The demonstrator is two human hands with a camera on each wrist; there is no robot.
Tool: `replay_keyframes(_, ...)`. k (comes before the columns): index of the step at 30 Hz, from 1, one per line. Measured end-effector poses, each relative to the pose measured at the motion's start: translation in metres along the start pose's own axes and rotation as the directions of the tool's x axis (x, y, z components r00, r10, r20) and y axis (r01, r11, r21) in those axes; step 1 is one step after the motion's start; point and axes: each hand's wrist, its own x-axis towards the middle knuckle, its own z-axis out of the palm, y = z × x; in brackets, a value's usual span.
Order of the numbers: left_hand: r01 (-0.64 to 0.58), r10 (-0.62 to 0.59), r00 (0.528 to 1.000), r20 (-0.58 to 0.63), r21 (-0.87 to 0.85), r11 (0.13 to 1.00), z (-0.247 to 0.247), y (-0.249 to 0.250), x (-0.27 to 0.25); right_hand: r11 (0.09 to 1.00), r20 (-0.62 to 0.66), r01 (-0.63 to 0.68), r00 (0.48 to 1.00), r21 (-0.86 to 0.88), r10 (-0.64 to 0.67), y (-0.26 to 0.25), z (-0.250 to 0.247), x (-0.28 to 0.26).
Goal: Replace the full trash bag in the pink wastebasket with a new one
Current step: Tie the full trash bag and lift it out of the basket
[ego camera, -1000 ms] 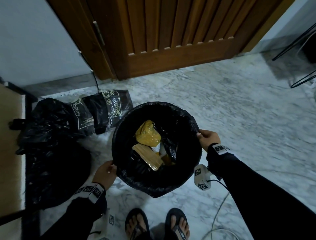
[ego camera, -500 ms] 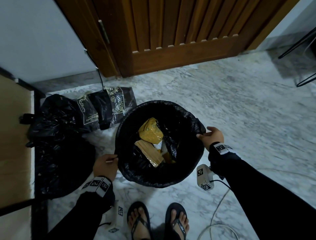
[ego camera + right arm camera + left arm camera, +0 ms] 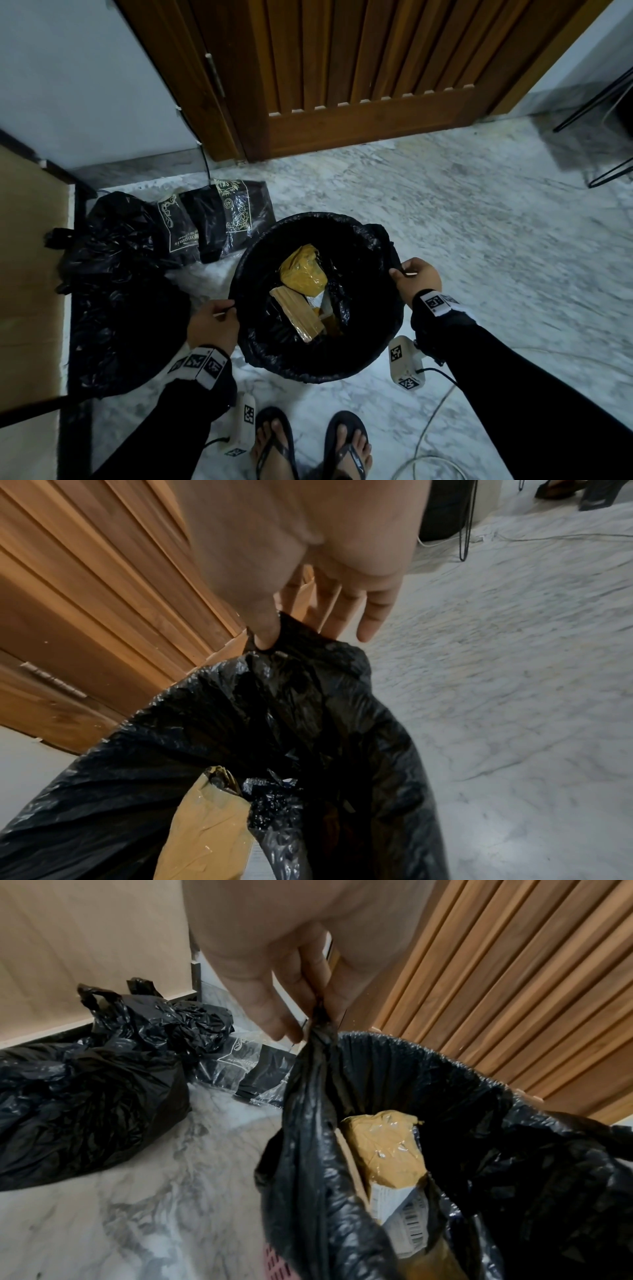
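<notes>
A black trash bag (image 3: 308, 356) lines the wastebasket on the marble floor and hides it from above. Only a patch of pink lattice wastebasket (image 3: 277, 1264) shows in the left wrist view. Inside the bag lie a yellow taped parcel (image 3: 301, 274) and a cardboard piece (image 3: 298, 318). My left hand (image 3: 226, 310) pinches the bag's left edge (image 3: 315, 1031) between thumb and fingers, pulled up into a peak. My right hand (image 3: 400, 272) pinches the right edge (image 3: 291, 634) with thumb and forefinger, its other fingers straight.
A clear pack of folded black bags (image 3: 219, 219) lies on the floor behind the basket. A tied, stuffed black bag (image 3: 116, 291) sits at the left against a wooden panel (image 3: 27, 257). A wooden door (image 3: 359, 85) stands behind. White cables (image 3: 428, 445) trail by my sandalled feet.
Both hands have gone from the basket's sides to pinching the bag's edges, which now stand lifted off the rim at left and right.
</notes>
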Motion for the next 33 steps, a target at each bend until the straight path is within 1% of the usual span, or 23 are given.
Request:
replay_keyframes(4,0.027,-0.028,1.0,-0.01,-0.053,0.998,-0.002,0.012,-0.006,1.0,0.036,0.021,0.999,0.0,-0.021,-0.005,-0.008,-0.007)
replay_keyframes(8,0.056,-0.055,0.998,0.02,-0.075,0.996,-0.005,0.021,-0.011,1.0,0.092,0.022,0.996,0.004,-0.023,-0.01,-0.014,-0.012)
replay_keyframes(11,0.096,-0.09,0.994,0.07,-0.086,0.992,-0.006,0.02,-0.012,1.0,0.137,0.013,0.99,0.005,-0.013,-0.013,-0.017,-0.015)
replay_keyframes(13,0.136,-0.131,0.984,0.117,-0.034,0.99,-0.007,0.017,-0.01,1.0,0.147,0.024,0.989,0.004,-0.024,-0.015,-0.018,-0.016)
replay_keyframes(15,0.17,-0.179,0.971,0.16,0.068,0.983,-0.007,0.012,-0.005,0.998,0.143,0.057,0.988,-0.012,-0.055,-0.016,-0.018,-0.018)
replay_keyframes(17,0.21,-0.238,0.955,0.177,0.162,0.964,-0.007,0.008,-0.001,0.998,0.14,0.069,0.988,-0.013,-0.067,-0.018,-0.016,-0.019)
replay_keyframes(18,0.21,-0.249,0.95,0.187,0.206,0.956,-0.007,0.005,0.001,0.998,0.144,0.067,0.987,0.0,-0.066,-0.019,-0.014,-0.019)
replay_keyframes(21,0.14,-0.211,0.949,0.235,0.286,0.948,-0.009,0.008,0.001,0.996,0.202,-0.006,0.979,0.093,-0.013,-0.021,-0.01,-0.019)
replay_keyframes(24,0.083,-0.16,0.959,0.233,0.309,0.947,-0.006,0.006,0.002,0.997,0.218,-0.017,0.976,0.073,0.001,-0.021,-0.005,-0.016)
replay_keyframes(30,0.074,-0.102,0.981,0.163,0.17,0.983,-0.005,0.004,-0.008,0.994,0.181,0.056,0.981,0.089,-0.071,-0.025,-0.002,-0.026)
replay_keyframes(33,0.078,-0.094,0.988,0.123,0.129,0.989,-0.006,0.007,-0.014,0.995,0.173,0.061,0.982,0.076,-0.074,-0.026,-0.003,-0.026)
